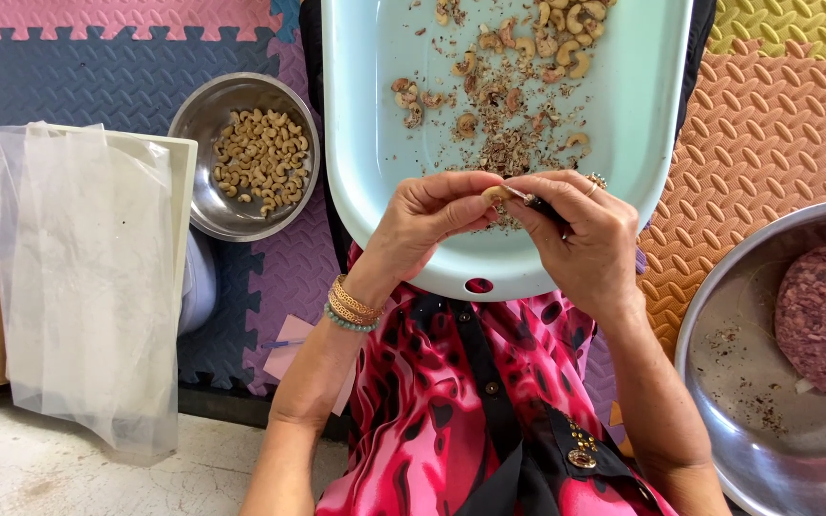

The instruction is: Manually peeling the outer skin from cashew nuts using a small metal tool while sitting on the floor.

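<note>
My left hand point(427, 225) pinches a pale cashew nut point(495, 195) between thumb and fingertips. Bracelets circle its wrist. My right hand point(580, 234), wearing a ring, grips a small dark-handled knife point(539, 204) whose blade tip touches the nut. Both hands hover over the near end of a light blue plastic tray point(375, 143) resting on my lap. On the tray lie several unpeeled cashews point(552, 38) and a scatter of brown skin flakes point(504, 143).
A steel bowl point(205, 205) of peeled cashews sits on the foam floor mat at left. Beside it stands a white container lined with a clear plastic bag point(83, 277). A large steel basin point(738, 382) holding a purplish bag is at right.
</note>
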